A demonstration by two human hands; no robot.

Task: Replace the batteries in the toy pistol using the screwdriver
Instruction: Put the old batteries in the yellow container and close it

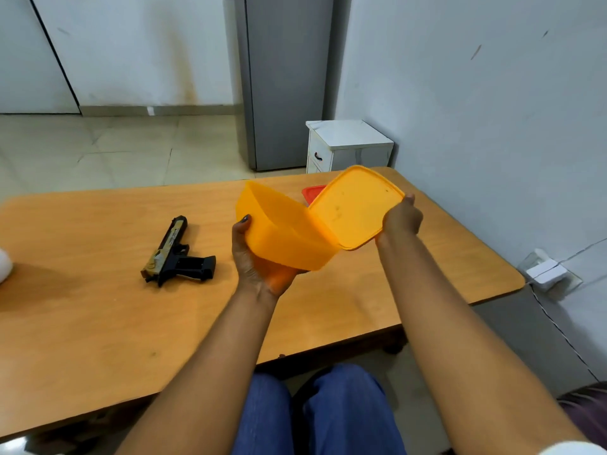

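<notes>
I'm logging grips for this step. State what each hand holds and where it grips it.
The left hand holds the orange container from underneath, thumb on its near side wall. The right hand grips the orange lid by its right edge.

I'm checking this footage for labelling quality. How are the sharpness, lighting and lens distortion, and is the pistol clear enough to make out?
Head view: even, soft indoor light, no harsh glare; faint shadows under the pistol and the box. Wide-angle bending curves the table edges and wall lines. Centre fairly sharp, with the pistol legible; both hands, left hand and right hand, are slightly soft; corners smear.
</notes>
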